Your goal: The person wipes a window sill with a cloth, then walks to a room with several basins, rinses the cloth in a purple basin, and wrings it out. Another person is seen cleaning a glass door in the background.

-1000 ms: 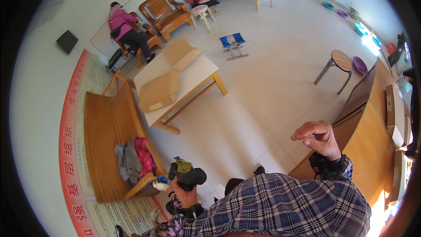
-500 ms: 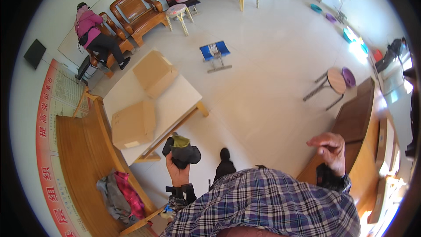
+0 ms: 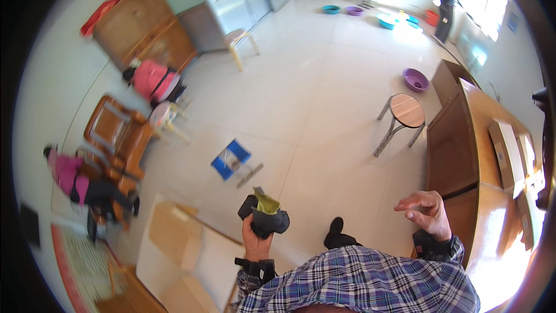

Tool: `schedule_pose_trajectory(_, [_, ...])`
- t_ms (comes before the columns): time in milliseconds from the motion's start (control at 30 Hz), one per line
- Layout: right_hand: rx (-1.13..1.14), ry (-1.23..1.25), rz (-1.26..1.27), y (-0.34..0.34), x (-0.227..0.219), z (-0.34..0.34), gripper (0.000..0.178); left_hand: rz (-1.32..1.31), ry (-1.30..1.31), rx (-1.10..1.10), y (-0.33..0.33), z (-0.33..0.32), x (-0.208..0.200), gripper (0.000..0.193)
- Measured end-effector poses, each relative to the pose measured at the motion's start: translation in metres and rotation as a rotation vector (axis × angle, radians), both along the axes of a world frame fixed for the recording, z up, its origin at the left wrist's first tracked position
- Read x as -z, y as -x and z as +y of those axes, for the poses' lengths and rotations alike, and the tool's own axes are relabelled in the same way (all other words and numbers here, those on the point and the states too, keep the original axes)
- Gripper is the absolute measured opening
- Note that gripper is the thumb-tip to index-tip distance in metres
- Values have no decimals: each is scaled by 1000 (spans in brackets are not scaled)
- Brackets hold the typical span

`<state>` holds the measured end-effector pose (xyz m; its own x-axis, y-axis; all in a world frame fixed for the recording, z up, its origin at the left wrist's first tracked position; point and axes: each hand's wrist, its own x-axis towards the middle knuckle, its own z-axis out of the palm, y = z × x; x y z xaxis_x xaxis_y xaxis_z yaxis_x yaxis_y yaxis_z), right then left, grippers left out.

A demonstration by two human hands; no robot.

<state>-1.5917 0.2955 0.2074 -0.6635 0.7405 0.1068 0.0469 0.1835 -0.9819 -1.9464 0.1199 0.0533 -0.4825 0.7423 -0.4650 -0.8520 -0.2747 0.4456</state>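
My left hand (image 3: 255, 243) is closed around a soft, dark bundle (image 3: 274, 224), held up in front of my body. An olive-green piece of fabric or lining (image 3: 267, 203) shows at its top; its exact kind I cannot make out. To the right, my right hand (image 3: 427, 213) is raised in the air, fingers stretched out and thumb apart, with nothing in it. It is nearest to the front of a wooden cabinet (image 3: 452, 139) and not visibly touching it.
A round wooden stool (image 3: 407, 110) and purple basin (image 3: 415, 80) stand ahead right. Left of centre is a blue folding stool (image 3: 231, 160). Cardboard boxes (image 3: 174, 233) lie on a white table (image 3: 147, 268). One person (image 3: 153, 81) crouches; two others are farther off.
My view has turned right, so the room has swung left and the wooden bench with clothes has mostly gone out of view. My left hand keeps hold of the bundle; my right hand stays raised.
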Motion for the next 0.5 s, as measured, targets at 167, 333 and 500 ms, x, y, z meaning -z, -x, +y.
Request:
schedule_pose_trajectory(167, [74, -12, 0, 30, -24, 91, 19, -3, -16, -29, 53, 93, -7, 37])
schedule_pose_trajectory(333, [78, -31, -33, 58, -36, 172, 18, -29, -15, -70, 108, 164, 11, 38])
schedule_pose_trajectory(500, [133, -52, -66, 97, -20, 274, 19, -36, -32, -73, 161, 277, 44, 37])
